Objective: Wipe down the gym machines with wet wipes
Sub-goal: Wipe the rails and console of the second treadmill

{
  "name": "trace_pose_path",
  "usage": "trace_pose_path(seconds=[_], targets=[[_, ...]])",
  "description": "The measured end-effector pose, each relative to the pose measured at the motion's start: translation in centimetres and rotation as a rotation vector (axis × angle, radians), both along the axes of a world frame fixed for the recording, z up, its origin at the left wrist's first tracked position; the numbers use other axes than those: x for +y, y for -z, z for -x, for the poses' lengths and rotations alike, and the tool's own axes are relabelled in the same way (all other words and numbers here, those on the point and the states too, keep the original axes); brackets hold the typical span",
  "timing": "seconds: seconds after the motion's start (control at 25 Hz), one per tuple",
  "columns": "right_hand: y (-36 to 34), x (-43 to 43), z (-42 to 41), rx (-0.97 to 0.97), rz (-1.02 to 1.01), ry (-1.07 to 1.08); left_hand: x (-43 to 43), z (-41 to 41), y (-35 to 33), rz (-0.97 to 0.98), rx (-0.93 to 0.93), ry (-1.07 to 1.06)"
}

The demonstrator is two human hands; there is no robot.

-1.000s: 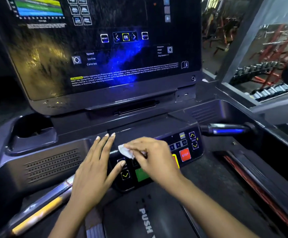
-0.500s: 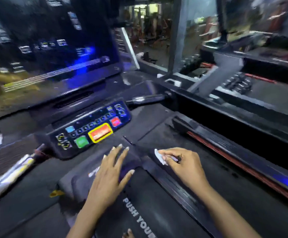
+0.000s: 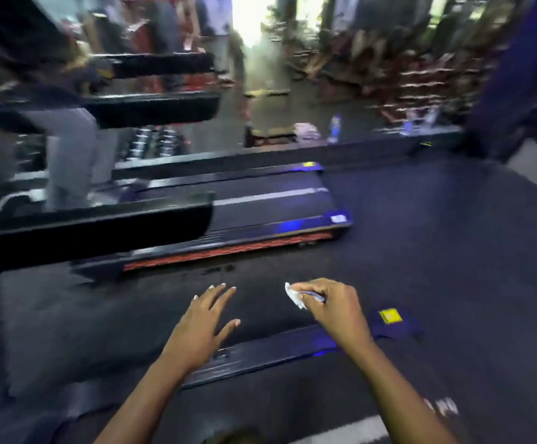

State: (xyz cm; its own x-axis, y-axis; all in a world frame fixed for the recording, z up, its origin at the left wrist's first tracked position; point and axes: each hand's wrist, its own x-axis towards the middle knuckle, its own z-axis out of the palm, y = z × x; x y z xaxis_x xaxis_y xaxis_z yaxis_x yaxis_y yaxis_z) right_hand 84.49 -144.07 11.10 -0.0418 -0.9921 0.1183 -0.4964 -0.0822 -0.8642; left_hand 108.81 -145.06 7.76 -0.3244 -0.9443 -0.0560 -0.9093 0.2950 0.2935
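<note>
The view is blurred by motion. My right hand (image 3: 331, 307) pinches a small crumpled white wet wipe (image 3: 294, 294) in the air above the dark floor. My left hand (image 3: 204, 325) is held out empty beside it, fingers spread, palm down. Under my forearms runs the dark side rail (image 3: 270, 354) of the treadmill I am on, with a blue reflection on it. A neighbouring treadmill (image 3: 260, 216) lies ahead, its belt dark with a red strip along the near side, and its black handrail (image 3: 94, 232) crosses the left of the frame.
A person's legs (image 3: 68, 161) stand on the neighbouring treadmill at left. A yellow sticker (image 3: 389, 315) marks the end of my treadmill's rail. Bottles (image 3: 334, 128) and red weight racks (image 3: 421, 78) sit at the back. Dark rubber floor (image 3: 453, 251) spreads to the right.
The view has swung right, away from the treadmill console and screen, to the floor and the neighbouring treadmill. Both hands have left the console; the right still holds the wipe.
</note>
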Motion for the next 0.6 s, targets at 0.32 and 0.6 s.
trace_pose_path(seconds=[0.32,0.6], targets=[[2.0,3.4,18.2,0.152,-0.101,0.572,-10.1,21.3,1.4,-0.056,0.011,0.544],[1.3,4.0,32.3,0.247,-0.311,0.92,-16.4,42.2,2.8,-0.125,-0.017,0.893]])
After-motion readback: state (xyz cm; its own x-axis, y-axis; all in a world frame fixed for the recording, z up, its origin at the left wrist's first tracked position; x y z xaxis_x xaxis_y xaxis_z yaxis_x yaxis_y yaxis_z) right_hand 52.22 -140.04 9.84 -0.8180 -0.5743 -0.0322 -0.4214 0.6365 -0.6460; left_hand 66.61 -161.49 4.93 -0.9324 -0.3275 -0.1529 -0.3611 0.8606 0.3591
